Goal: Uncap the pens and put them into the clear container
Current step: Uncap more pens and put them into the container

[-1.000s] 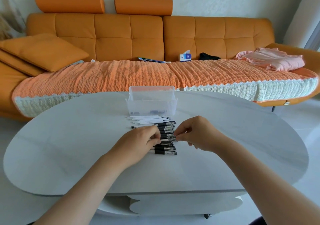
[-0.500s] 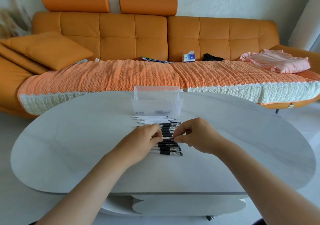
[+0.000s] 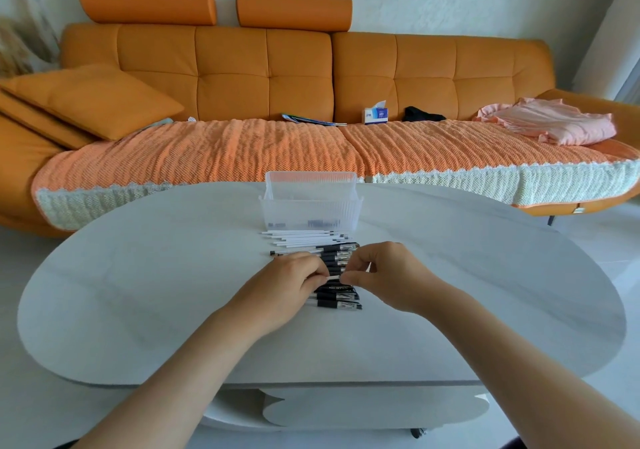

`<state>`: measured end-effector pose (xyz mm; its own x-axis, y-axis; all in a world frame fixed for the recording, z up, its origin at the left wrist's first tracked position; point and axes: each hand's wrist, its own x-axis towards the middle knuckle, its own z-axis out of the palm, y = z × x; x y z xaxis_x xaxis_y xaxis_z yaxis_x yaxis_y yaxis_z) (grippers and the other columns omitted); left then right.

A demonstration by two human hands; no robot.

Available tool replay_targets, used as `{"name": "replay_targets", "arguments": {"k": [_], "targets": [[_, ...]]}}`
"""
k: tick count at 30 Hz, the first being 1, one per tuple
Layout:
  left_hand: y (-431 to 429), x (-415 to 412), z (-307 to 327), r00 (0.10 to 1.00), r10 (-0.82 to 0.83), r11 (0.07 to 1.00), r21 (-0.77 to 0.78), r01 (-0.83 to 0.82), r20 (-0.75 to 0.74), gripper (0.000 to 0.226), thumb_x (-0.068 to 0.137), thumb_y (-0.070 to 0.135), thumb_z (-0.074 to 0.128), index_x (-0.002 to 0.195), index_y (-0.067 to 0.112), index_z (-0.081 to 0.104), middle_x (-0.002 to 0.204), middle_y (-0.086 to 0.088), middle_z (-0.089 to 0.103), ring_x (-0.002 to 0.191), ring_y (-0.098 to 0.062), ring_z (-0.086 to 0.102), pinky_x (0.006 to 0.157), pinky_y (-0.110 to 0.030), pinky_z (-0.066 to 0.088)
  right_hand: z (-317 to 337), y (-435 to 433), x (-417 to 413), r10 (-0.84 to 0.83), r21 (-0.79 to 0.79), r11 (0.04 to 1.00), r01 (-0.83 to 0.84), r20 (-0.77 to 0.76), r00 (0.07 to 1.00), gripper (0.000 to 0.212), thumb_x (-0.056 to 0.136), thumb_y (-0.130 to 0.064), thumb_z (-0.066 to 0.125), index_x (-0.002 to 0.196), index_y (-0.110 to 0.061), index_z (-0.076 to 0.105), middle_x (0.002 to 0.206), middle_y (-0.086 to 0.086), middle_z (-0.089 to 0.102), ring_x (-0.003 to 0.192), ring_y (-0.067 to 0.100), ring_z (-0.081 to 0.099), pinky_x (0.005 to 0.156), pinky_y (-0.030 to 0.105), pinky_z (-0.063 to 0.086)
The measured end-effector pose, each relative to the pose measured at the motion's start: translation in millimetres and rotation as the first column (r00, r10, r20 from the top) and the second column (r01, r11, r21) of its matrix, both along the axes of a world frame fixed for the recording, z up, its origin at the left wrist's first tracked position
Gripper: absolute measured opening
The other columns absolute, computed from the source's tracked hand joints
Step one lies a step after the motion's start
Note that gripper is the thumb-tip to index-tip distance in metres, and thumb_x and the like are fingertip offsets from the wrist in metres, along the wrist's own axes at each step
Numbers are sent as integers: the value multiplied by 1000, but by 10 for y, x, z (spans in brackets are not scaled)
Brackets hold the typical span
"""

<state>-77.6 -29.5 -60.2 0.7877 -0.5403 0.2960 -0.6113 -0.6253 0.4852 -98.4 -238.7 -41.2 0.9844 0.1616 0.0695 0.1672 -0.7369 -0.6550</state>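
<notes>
Hands: Where their curled fingertips nearly meet, the left hand (image 3: 287, 286) and the right hand (image 3: 391, 275) each pinch one end of a slim white pen (image 3: 334, 276), held in front of the clear ribbed plastic container (image 3: 311, 202).
Capped pens: a row of black-capped pens (image 3: 337, 298) lies under the hands, farther from the container.
White barrels: thin white barrels (image 3: 304, 237) lie just before the container's front wall.
Container: small dark pieces (image 3: 320, 222) are inside; it stands on the white oval table (image 3: 138, 292).

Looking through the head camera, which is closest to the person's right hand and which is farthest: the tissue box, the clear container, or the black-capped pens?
1. The black-capped pens, on the table just under the right hand.
2. The clear container, farther back on the table.
3. The tissue box, on the sofa behind the table.
</notes>
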Motion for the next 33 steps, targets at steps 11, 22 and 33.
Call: {"name": "replay_targets", "arguments": {"k": [11, 22, 33], "targets": [[10, -112, -39, 998, -48, 998, 43, 46, 46, 6, 92, 27, 62, 92, 24, 68, 84, 20, 55, 83, 3, 51, 72, -18, 44, -15, -27, -108, 105, -78, 991, -108, -43, 994, 18, 86, -50, 69, 82, -33, 71, 76, -16, 65, 63, -6, 53, 57, 11, 38], [133, -187, -86, 994, -69, 976, 214, 50, 83, 8, 87, 40, 63, 92, 36, 69, 88, 21, 57, 87, 6, 47, 69, -17, 42, -14, -86, -157, 132, -315, 939, -137, -38, 991, 9, 82, -42, 72, 87, -34, 73, 85, -20, 66, 81, -1, 59, 73, 22, 51], [32, -75, -170, 969, -64, 987, 158, 26, 239, 25, 80, 40, 73, 97, 29, 59, 98, 19, 51, 97, -1, 41, 70, -18, 38, -21, -64, -75, 128, -349, 931, -104, 47, 991, 7, 81, -35, 64, 80, -33, 72, 81, -19, 65, 80, 3, 60, 73, 26, 54]]}}
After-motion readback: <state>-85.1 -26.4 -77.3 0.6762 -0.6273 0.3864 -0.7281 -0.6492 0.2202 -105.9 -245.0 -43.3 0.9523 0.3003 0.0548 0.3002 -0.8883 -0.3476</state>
